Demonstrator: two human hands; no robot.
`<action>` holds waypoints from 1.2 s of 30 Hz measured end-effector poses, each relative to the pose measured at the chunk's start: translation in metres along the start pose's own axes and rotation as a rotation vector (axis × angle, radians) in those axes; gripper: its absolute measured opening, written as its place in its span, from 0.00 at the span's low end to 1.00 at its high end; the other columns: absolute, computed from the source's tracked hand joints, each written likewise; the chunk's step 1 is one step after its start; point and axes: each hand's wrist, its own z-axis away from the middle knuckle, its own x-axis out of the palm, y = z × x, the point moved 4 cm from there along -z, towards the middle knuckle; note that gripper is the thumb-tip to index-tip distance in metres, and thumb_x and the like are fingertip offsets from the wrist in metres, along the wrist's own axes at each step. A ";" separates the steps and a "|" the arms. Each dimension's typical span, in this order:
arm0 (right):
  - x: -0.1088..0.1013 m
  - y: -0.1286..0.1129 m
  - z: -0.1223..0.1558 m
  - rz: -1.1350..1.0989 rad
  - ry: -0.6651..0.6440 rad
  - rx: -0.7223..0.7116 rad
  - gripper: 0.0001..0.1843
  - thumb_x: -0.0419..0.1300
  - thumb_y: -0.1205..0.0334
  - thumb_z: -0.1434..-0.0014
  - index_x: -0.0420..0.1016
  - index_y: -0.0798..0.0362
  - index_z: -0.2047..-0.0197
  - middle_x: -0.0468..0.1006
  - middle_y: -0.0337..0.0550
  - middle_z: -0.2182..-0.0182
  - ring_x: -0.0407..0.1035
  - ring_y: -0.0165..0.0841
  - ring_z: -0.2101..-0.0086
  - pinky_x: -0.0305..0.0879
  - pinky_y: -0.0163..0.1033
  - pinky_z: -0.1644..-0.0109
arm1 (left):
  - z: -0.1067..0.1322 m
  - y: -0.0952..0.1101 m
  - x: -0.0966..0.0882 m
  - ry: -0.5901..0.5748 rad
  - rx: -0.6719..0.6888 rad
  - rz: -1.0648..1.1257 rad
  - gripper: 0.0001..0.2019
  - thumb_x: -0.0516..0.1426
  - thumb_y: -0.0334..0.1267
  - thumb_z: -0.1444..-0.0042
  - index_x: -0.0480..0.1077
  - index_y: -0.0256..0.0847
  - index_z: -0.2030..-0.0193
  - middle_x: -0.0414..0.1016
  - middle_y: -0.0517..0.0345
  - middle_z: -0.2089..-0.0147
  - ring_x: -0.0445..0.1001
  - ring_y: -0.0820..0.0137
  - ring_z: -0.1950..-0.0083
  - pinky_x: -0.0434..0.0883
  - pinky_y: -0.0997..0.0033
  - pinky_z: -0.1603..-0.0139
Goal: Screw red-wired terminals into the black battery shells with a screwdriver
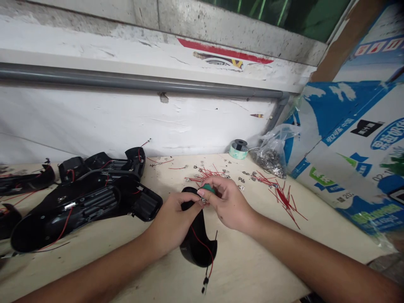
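Note:
A curved black plastic shell [202,252] lies on the table under my hands, with a red wire [202,240] running along its hollow side and small black ends hanging off the near edge. My left hand [173,219] is closed at the shell's far part, its thumb and forefinger pinching a small shiny metal contact piece [203,201]. Closed around a small green object [208,188], my right hand [230,204] meets the left at the fingertips. Fingers hide most of the green object, so its kind does not show.
Several black shells with wires [94,198] are piled on the left. Red wires [285,198] and metal contacts [243,188] lie scattered beyond my hands. At the back right are a tape roll [238,150], a bag of metal parts [271,158] and a blue-white printed cardboard sheet [347,147].

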 end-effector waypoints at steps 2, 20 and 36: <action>-0.001 0.000 0.001 -0.014 0.037 0.004 0.12 0.68 0.53 0.44 0.76 0.52 0.65 0.77 0.41 0.70 0.70 0.35 0.68 0.68 0.40 0.64 | 0.001 0.000 0.000 -0.009 0.002 -0.012 0.12 0.57 0.44 0.40 0.82 0.44 0.61 0.81 0.59 0.64 0.75 0.62 0.56 0.66 0.64 0.50; -0.011 -0.004 -0.007 -0.134 -0.041 0.082 0.18 0.63 0.46 0.38 0.68 0.52 0.66 0.72 0.36 0.77 0.65 0.27 0.77 0.62 0.31 0.76 | 0.005 -0.001 -0.004 0.047 0.017 0.035 0.12 0.60 0.47 0.43 0.81 0.43 0.63 0.81 0.56 0.60 0.75 0.60 0.54 0.69 0.63 0.50; -0.003 -0.014 0.008 -0.070 -0.156 -0.047 0.12 0.56 0.51 0.31 0.67 0.51 0.60 0.71 0.37 0.71 0.67 0.29 0.70 0.65 0.34 0.68 | 0.009 -0.002 0.000 -0.001 0.146 0.083 0.10 0.59 0.44 0.38 0.81 0.48 0.57 0.82 0.61 0.60 0.76 0.68 0.56 0.68 0.71 0.52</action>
